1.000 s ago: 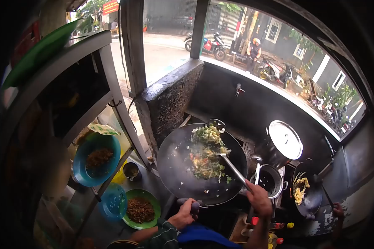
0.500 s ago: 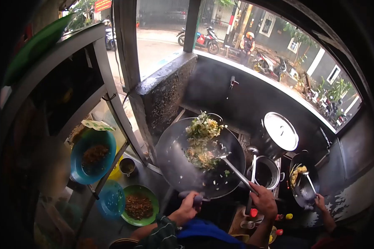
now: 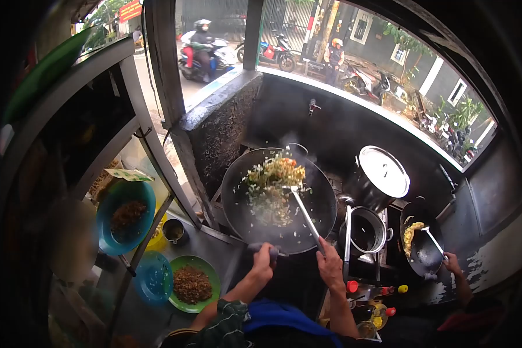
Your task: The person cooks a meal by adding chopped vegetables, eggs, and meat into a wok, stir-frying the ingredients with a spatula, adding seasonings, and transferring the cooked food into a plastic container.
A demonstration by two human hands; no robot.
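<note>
My left hand (image 3: 263,262) is closed round the grey-looking handle at the near rim of a big dark wok (image 3: 232,203). Chopped greens and other bits of food (image 3: 275,174) are heaped toward the wok's far side, with loose pieces scattered over the metal. A long-handled metal spatula (image 3: 306,216) is gripped in my right hand (image 3: 330,267), and its blade meets the near edge of the heap. Steam blurs part of the food.
At right, another person's hand (image 3: 452,264) works a ladle in a smaller wok (image 3: 426,272). Between stand an open pot (image 3: 383,232) and a lidded pot (image 3: 384,168). Bottles (image 3: 365,290) lie near my right arm. A green plate of food (image 3: 213,272) and blue bowls sit left.
The spatula and my right hand have shifted left, and the handle is steeper. The food heap has been turned, showing orange and yellow bits. A motorbike with a rider has appeared outside.
</note>
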